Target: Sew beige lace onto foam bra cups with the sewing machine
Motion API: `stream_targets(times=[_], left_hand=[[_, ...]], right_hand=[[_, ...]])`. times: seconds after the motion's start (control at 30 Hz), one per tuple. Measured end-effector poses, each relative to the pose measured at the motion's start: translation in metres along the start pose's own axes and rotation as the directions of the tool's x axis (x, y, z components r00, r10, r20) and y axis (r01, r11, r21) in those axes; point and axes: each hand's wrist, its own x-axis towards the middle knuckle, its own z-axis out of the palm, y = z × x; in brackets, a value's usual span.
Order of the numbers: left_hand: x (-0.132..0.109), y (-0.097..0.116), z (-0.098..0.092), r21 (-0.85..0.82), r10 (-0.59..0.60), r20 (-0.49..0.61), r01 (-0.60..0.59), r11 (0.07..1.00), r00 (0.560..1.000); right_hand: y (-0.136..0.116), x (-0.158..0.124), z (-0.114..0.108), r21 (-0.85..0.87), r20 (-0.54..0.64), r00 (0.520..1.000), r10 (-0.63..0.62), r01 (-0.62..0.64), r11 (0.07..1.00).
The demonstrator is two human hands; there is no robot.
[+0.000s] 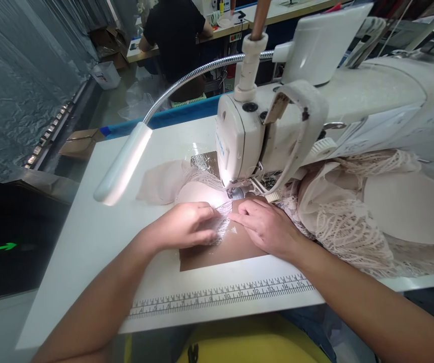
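A pale lace piece [224,218] with a smooth moulded cup [196,194] lies under the needle area of a white sewing machine [239,136]. My left hand [188,224] is closed on the lace's left side, thumb and fingers bent around its edge. From the right, my right hand [267,224] bears on the lace's right edge with its index fingertip, the other fingers curled in; its thumb is hidden. Both hands rest over a brown plate [209,257] on the table, close in front of the presser foot [235,193]. Sheer fabric [160,181] trails out to the left.
A lit lamp [124,164] on a bendable neck hangs over the table's left side. More lace and cups [409,206] are heaped at right beneath the machine arm. A printed ruler [224,295] runs along the front edge. Behind, a person in black [177,40] sits at another table.
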Motion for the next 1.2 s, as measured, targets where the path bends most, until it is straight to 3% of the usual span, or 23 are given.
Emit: stream_targets(times=[0.1,0.27,0.33,0.5,0.6,0.7,0.83,1.03,1.2], left_hand=[[0.003,0.0,0.007,0.089,-0.046,-0.084,0.054,0.995,0.995],[0.004,-0.015,0.01,-0.318,-0.17,-0.072,0.139,0.938,0.983],[0.003,-0.018,0.007,-0.354,-0.15,-0.031,0.129,0.926,0.988],[0.0,-0.008,0.0,-0.214,-0.045,0.053,0.055,0.975,0.998],[0.002,-0.003,0.001,-0.116,0.028,-0.083,-0.037,0.993,0.996],[0.009,-0.006,0.009,0.112,0.163,-0.249,-0.139,0.984,0.955],[0.018,-0.016,0.023,0.389,0.303,-0.206,-0.206,0.898,0.93],[0.018,-0.021,0.03,0.514,0.353,-0.152,-0.231,0.826,0.923],[0.02,-0.016,0.03,0.529,0.284,-0.156,-0.163,0.833,0.946]], right_hand=[[0.0,0.0,0.0,0.009,-0.009,1.0,-0.006,0.006,1.0],[0.0,0.0,0.0,0.027,-0.024,1.0,-0.007,0.007,1.0],[0.0,0.0,0.0,0.035,-0.025,1.0,-0.002,0.003,0.999],[0.0,0.0,0.001,0.029,-0.026,1.0,-0.005,0.005,1.0],[0.001,0.0,0.001,0.023,-0.029,1.0,-0.013,0.013,1.0],[0.001,0.0,0.0,0.024,-0.024,1.0,-0.017,0.018,1.0],[0.0,0.001,-0.002,0.024,-0.005,1.0,-0.029,0.029,0.999],[-0.001,0.0,-0.003,-0.012,0.016,0.999,-0.028,0.029,1.0],[-0.002,0.001,-0.002,-0.043,-0.014,1.0,-0.002,0.002,0.999]])
